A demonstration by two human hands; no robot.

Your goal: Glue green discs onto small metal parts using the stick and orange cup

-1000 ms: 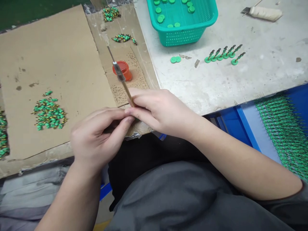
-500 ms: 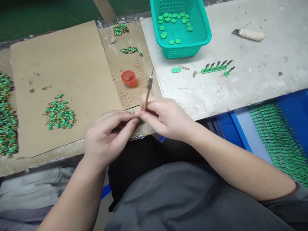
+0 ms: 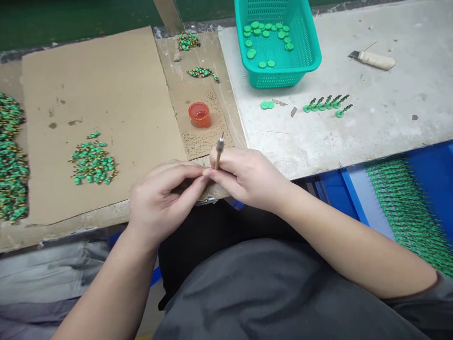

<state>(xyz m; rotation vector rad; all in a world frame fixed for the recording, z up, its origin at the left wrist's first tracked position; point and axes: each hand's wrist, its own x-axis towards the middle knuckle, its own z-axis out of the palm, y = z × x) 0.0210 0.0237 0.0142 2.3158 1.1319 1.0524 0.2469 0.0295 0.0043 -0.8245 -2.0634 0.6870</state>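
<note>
My right hand [image 3: 247,177] grips a thin wooden-handled tool [image 3: 219,151] with a metal tip that points up and away from me. My left hand [image 3: 164,198] is closed just left of it, fingertips meeting the right hand's fingertips at the table's front edge. Something small is pinched between the fingers there; I cannot make out what it is. A small orange cup [image 3: 199,114] stands on the cardboard just beyond the tool tip.
A pile of small green-and-gold parts [image 3: 92,162] lies on a cardboard sheet [image 3: 106,94], with more at the far left [image 3: 10,156]. A teal basket [image 3: 300,66] holds green discs. A row of green pins [image 3: 325,104] stands on the grey table. A blue bin [image 3: 406,208] holds many green pins.
The tool in my right hand has swung from leaning far left to nearly upright. Both hands stay together at the table edge; the view has shifted slightly.
</note>
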